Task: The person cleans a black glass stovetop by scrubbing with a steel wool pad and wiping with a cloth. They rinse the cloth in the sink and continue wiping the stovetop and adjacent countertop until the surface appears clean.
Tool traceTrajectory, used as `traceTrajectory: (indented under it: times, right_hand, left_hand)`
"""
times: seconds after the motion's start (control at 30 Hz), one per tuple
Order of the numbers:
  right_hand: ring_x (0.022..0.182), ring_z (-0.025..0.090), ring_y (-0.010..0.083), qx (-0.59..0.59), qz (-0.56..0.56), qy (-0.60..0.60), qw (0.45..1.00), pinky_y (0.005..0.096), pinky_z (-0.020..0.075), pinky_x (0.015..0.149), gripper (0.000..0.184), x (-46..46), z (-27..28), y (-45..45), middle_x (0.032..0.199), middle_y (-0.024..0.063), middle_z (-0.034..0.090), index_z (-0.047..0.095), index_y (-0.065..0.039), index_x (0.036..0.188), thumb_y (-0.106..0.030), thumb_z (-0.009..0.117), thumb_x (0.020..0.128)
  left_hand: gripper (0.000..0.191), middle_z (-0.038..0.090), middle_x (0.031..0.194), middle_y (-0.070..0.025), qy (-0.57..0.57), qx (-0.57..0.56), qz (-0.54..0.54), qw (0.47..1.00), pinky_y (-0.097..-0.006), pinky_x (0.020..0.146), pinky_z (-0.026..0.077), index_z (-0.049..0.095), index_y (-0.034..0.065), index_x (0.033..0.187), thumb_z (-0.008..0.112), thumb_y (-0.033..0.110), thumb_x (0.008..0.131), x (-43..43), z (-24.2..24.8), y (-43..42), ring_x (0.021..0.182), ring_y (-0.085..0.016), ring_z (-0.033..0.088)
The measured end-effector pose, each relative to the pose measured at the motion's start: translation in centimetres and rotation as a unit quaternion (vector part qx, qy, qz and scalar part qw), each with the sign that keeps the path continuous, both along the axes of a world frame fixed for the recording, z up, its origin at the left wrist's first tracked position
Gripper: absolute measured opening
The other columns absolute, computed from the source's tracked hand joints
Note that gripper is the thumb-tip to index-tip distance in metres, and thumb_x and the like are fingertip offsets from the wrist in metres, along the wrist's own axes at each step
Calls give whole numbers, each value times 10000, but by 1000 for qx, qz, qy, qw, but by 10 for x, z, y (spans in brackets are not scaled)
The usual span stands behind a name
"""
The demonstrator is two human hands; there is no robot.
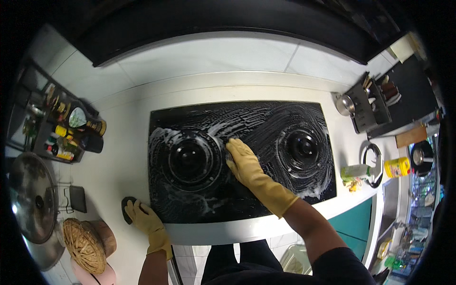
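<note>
A black glass two-burner cooktop [245, 210], streaked with white foam, is set into the pale counter. My right hand [244, 158], in a yellow rubber glove, presses on the glass between the left burner [188, 156] and the right burner [302, 146]. A bit of something grey shows at its fingertips, but the palm hides most of it. My left hand [140, 213], gloved the same way, is on the counter at the cooktop's front left corner. Its fingers curl over a dark oval pad [127, 206].
At the right stand a spray bottle [356, 172], a yellow bottle [396, 167] and a utensil rack [372, 103]. A condiment rack [76, 142], a large pot lid [34, 199] and a woven lid [85, 245] crowd the left. A black range hood [228, 16] overhangs the back.
</note>
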State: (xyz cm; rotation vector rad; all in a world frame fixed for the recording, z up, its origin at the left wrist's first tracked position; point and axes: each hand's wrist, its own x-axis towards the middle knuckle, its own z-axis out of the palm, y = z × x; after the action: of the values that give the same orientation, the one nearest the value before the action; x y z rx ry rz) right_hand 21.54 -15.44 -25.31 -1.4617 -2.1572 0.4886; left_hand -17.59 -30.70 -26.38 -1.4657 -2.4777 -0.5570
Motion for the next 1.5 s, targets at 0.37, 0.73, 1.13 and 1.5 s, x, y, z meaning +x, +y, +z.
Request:
traceTrajectory:
  times: [0.37,0.73,1.13,1.5]
  right_hand:
    - [1467,460,483,51,39,35,997,489,364,1254,497,-69,-2,47,1536,295,527,545,22,1477,-48,646,996]
    - [1348,611,360,-73,175,97,977,381,506,1120,453,-127,-1,152,1483,188,611,648,-38,1205,75,832,807]
    - [1070,700,331,-252,184,-83,946,423,579,961,315,-98,37,178,1102,131,713,740,-14,1023,-36,905,755]
    - [1007,697,332,-177,508,36,842,398,572,905,256,-214,33,168,1086,125,711,726,-11,991,-1,870,779]
  left_hand:
    - [232,589,1516,-206,-13,46,9,999,-537,1203,417,692,10,1232,583,136,1070,1,-1,3,1486,-453,452]
    - [220,609,1494,-194,-21,38,33,999,-549,1170,438,707,36,1212,633,124,1024,-2,-2,5,1450,-460,490]
    - [205,612,1492,-142,-54,33,67,996,-555,1175,433,711,54,1193,649,111,1007,2,6,8,1457,-442,489]
    - [208,594,1501,-139,-65,24,78,995,-552,1199,419,701,61,1204,640,114,1013,1,6,7,1464,-419,481]
